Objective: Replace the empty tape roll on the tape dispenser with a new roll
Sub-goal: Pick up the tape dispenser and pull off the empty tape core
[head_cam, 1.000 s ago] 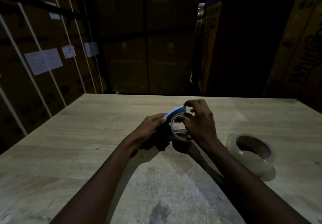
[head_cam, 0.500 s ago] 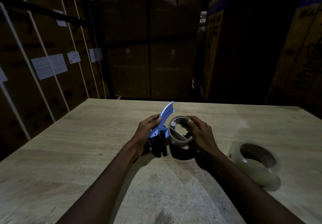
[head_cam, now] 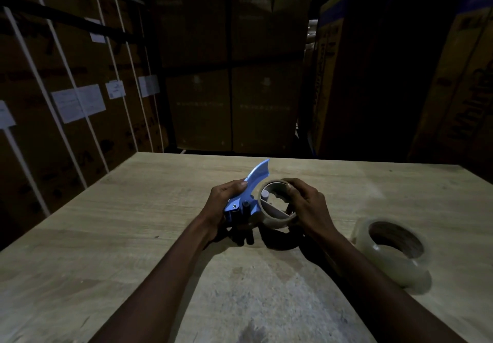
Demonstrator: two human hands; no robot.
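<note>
Both forearms reach out over the table (head_cam: 106, 249). The left hand (head_cam: 226, 201) grips the blue dispenser (head_cam: 249, 198) by its frame, blade arm tilted up and away. The right hand (head_cam: 306, 206) is closed around the empty core (head_cam: 277, 221), which sits on the dispenser's hub. The new roll (head_cam: 392, 254) lies flat to the right of the right hand, apart from it. Boxes (head_cam: 229, 108) stand beyond the hands.
</note>
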